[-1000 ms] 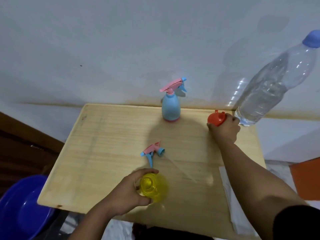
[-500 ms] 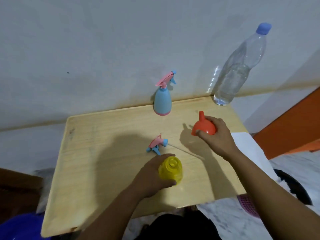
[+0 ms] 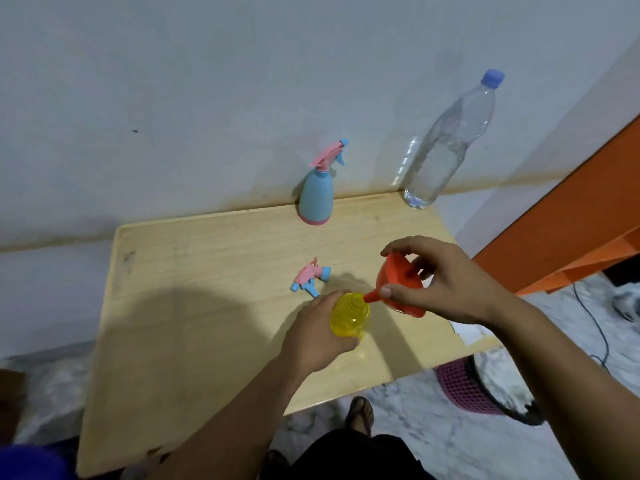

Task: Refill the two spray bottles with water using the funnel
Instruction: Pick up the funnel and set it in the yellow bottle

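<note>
orange funnel (image 3: 398, 284) pinched in the right hand (image 3: 446, 285), spout tip right at the open yellow bottle (image 3: 349, 315) on the table, gripped by the left hand (image 3: 317, 336). next i'd guess: tip it upright, seat the spout.

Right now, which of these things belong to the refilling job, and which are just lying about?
For the job: yellow bottle, orange funnel, water bottle, blue spray bottle, loose spray head.

Lying about: pink basket, white paper, black cable.
</note>
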